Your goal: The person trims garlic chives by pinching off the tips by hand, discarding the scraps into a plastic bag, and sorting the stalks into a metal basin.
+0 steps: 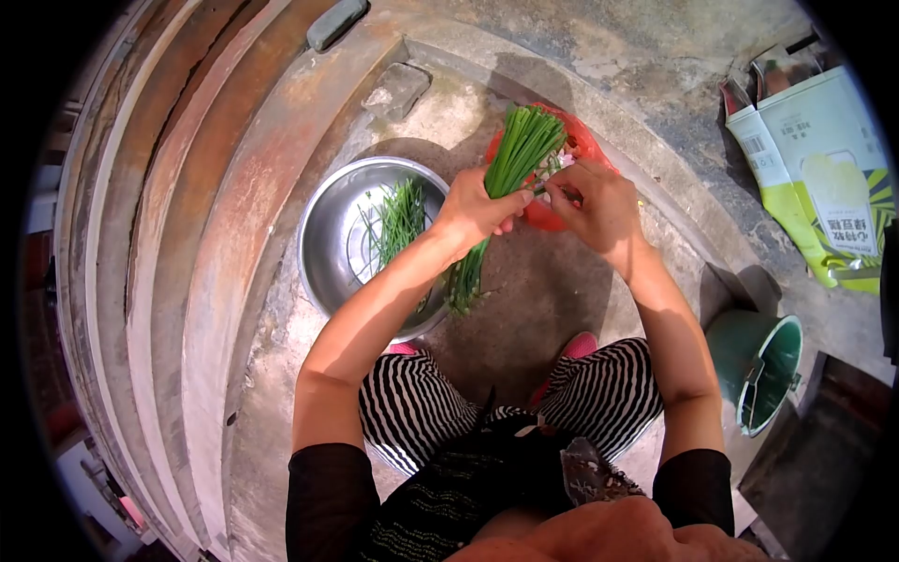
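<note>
My left hand [479, 208] is closed around a thick bunch of garlic chives [521, 150], its cut ends pointing up and away and its thin tips hanging down past my wrist. Close beside the bunch, my right hand [597, 208] pinches with thumb and forefinger; what is between them is too small to make out. More garlic chives [401, 225] lie loose in a steel basin [323, 248] on the left. Behind the bunch and my right hand sits a red plastic bag [585, 140], partly hidden, with pale bits in it.
A green bucket [735, 351] lies tilted at the right. Beyond it is a green-and-white carton [796, 140]. A stone block [396, 91] stands at the back, with concrete steps [248, 187] along the left. My knees are near the basin.
</note>
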`<state>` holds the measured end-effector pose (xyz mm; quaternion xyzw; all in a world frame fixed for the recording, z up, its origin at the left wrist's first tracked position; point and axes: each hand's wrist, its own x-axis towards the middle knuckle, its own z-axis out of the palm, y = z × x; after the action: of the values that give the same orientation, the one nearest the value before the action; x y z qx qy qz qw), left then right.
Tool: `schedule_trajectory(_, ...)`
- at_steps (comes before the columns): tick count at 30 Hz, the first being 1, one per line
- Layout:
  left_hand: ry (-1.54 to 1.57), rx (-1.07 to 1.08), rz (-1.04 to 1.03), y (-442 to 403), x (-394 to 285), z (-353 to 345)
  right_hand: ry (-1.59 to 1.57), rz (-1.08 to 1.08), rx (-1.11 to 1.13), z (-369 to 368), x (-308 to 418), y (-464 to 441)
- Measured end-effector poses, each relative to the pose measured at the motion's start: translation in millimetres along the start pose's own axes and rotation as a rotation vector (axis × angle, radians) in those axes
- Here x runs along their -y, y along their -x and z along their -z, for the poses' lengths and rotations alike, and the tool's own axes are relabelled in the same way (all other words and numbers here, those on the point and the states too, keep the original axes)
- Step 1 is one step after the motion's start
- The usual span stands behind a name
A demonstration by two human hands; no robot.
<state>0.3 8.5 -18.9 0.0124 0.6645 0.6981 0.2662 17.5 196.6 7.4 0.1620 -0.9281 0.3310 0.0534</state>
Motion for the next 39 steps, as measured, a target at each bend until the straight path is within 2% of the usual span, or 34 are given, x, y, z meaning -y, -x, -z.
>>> schedule_trajectory(5, 0.099, 0.021, 0.024, 1.9, -3.6, 5.1, 0.218, -0.038, -0.214, 2.9, -4.1, -3.8)
schedule_trajectory(7, 0.132, 0.035, 0.032, 5.1, -8.5, 7.2, 0.130, -0.241, -0.335, 12.6, -23.6, -6.6)
schedule_trajectory(8, 0.194, 0.057, 0.040, 6.9, -10.8, 7.5, 0.129, -0.241, -0.338, 12.4, -29.8, -6.2)
schedule_trajectory(10, 0.253, 0.079, 0.050, 8.0, -11.5, 7.8, 0.297, 0.091, -0.467, 9.8, -36.4, -5.1)
schedule_trajectory(11, 0.272, 0.101, 0.064, 7.8, -10.1, 7.8, 0.297, 0.090, -0.467, 9.0, -38.2, -3.9)
schedule_trajectory(14, 0.282, 0.162, 0.075, 7.4, -4.2, 8.5, 0.117, -0.033, -0.462, 8.9, -25.8, -3.2)
schedule_trajectory(16, 0.274, 0.199, 0.071, 7.4, -5.1, 7.1, -0.706, -0.418, -0.218, 5.5, -13.0, -2.8)
schedule_trajectory(19, 0.276, 0.244, 0.095, 8.8, -6.1, 4.6, -0.799, -0.436, -0.108, 4.2, -19.6, -0.9)
schedule_trajectory(23, 0.285, 0.223, 0.111, 8.3, -4.2, 5.8, -0.881, -0.406, -0.141, 5.7, -26.0, 1.1)
schedule_trajectory(26, 0.300, 0.185, 0.109, 7.4, -3.7, 9.8, -0.775, -0.425, -0.097, 9.2, -33.1, 3.1)
schedule_trajectory(29, 0.310, 0.169, 0.113, 6.9, -4.0, 11.1, -0.711, -0.350, -0.103, 14.3, -29.0, 5.4)
schedule_trajectory(31, 0.316, 0.158, 0.121, 6.1, -3.0, 11.3, -0.324, -0.186, -0.076, 21.8, -24.4, 6.5)
schedule_trajectory(32, 0.276, 0.147, 0.120, 5.4, -0.9, 11.2, -0.324, -0.187, -0.076, 21.0, -26.1, 5.5)
schedule_trajectory(34, 0.236, 0.139, 0.119, 5.7, -0.7, 10.7, 0.322, 0.003, -0.340, 19.2, -30.8, 1.6)
schedule_trajectory(35, 0.216, 0.141, 0.109, 7.0, -2.1, 10.7, 0.325, 0.004, -0.340, 23.1, -32.7, 1.3)
schedule_trajectory(37, 0.196, 0.140, 0.098, 6.8, -4.8, 11.8, -0.269, -0.413, -0.340, 31.7, -37.0, -0.3)
schedule_trajectory(38, 0.205, 0.140, 0.111, 7.1, -4.5, 11.8, -0.270, -0.414, -0.338, 29.3, -36.5, -0.1)
schedule_trajectory(39, 0.212, 0.141, 0.125, 7.7, -5.6, 11.4, -0.630, -0.501, -0.268, 24.2, -35.5, 0.3)
